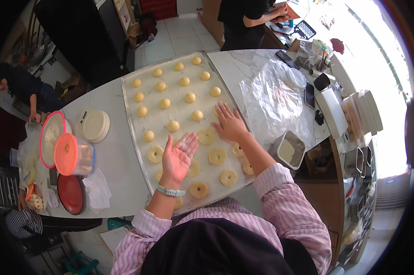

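Note:
A large metal tray (pixel 157 120) lies in front of me. Several round dough balls (pixel 190 97) fill its far part, and several flattened dough rings (pixel 221 152) with holes lie in the near part. My right hand (pixel 230 123) is palm down with fingers extended, lying over a dough ball (pixel 216 111) at the tray's right side, mostly hidden beneath the fingers. My left hand (pixel 178 158) hovers palm up over the tray's near left part, fingers extended, white powder on it and nothing held. It partly covers dough rings.
A square metal container of white powder (pixel 288 149) stands at right, near crumpled plastic sheeting (pixel 275 96). At left are a kitchen scale (pixel 94 124), an orange-lidded tub (pixel 67 153), a pink-rimmed bowl (pixel 44 142) and a red dish (pixel 70 193). Other people are at far left and far right.

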Motion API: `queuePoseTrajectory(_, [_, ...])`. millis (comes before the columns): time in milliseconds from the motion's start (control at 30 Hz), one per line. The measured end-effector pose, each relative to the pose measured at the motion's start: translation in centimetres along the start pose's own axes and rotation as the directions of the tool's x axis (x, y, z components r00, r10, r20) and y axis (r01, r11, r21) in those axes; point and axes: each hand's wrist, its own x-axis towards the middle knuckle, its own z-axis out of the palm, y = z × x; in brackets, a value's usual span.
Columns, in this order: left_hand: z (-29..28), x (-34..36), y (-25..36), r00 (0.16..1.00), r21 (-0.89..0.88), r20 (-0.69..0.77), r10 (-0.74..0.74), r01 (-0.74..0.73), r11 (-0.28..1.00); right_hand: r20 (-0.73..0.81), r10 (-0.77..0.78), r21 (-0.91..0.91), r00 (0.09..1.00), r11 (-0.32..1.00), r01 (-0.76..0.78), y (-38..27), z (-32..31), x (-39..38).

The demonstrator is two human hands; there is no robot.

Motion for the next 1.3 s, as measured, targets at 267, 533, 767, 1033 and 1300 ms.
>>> queuePoseTrajectory(267, [0.4,-0.1,0.2,0.999,0.02,-0.038,0.004,-0.004,1.0,-0.077,-0.013,0.055,0.997,0.998,0.017,0.4,1.1,0.7])
queuePoseTrajectory(533, [-0.3,-0.2,0.3,1.0,0.025,-0.028,0.009,-0.008,1.0,-0.239,0.139,0.236,0.961,0.968,-0.082,2.7,-1.0,1.4])
queuePoseTrajectory(767, [-0.2,-0.3,0.1,0.999,0.032,-0.04,-0.004,0.005,0.999,-0.18,0.101,0.124,0.979,0.989,-0.08,2.5,-1.3,1.1])
queuePoseTrajectory(1033, [-0.6,0.2,-0.3,0.998,0.064,-0.048,-0.031,0.034,0.997,-0.113,0.017,0.019,0.993,1.0,-0.015,1.7,-1.4,1.1])
queuePoseTrajectory(1300, [0.3,2.2,-3.6,0.998,0.423,-0.032,-0.046,0.056,0.904,0.034,0.201,0.381,0.979,0.903,-0.199,0.0,0.4,0.1])
